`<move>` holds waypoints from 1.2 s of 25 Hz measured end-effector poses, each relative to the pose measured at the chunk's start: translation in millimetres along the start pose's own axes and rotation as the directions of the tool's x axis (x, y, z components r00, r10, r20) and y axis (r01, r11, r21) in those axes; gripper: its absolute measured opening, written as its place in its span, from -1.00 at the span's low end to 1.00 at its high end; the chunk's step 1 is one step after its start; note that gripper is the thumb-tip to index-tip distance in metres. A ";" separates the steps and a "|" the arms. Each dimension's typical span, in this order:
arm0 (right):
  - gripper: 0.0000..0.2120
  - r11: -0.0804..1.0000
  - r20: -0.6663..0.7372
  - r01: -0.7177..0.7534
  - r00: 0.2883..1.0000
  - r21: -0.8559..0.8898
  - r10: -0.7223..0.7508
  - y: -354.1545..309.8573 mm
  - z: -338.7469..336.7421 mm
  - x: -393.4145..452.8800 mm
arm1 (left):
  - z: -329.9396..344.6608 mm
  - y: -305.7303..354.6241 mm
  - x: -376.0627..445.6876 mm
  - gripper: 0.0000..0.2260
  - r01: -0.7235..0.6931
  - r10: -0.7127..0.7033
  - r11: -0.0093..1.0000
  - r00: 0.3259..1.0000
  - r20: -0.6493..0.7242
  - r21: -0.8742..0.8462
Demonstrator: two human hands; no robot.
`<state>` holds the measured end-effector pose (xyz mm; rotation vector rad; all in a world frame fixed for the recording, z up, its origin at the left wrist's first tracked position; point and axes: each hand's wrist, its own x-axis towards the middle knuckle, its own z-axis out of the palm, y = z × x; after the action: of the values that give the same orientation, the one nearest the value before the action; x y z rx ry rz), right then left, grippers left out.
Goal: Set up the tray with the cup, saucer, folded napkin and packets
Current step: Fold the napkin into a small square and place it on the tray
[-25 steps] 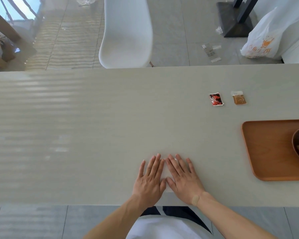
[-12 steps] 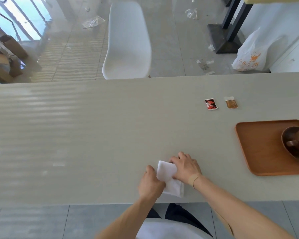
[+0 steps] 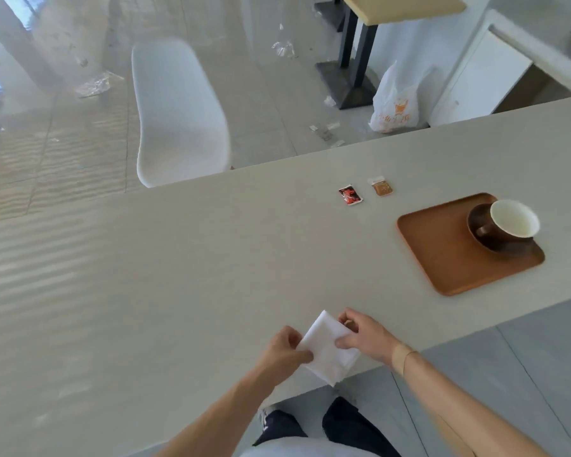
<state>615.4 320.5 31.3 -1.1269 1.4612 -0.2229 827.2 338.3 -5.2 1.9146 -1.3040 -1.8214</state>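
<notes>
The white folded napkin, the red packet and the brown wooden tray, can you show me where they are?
white folded napkin (image 3: pixel 327 354), head view, on its flat middle between the hands.
red packet (image 3: pixel 350 195), head view, on its printed face.
brown wooden tray (image 3: pixel 442 245), head view, on its bare floor left of the saucer.

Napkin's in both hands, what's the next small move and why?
Probably carry the napkin right onto the tray: both hands, left hand and right hand, pinch it already folded, and bare tray shows beside the cup.
</notes>
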 end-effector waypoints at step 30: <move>-0.79 0.843 -0.546 0.255 0.836 0.473 0.054 173.2 -252.5 -151.9 | 272.9 210.5 13.9 -0.69 -0.171 0.226 0.934 0.962 0.150 -0.313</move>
<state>286.9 403.0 77.0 -0.6992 1.6771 -1.0404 490.0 317.4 64.3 1.4346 -1.1460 -1.9928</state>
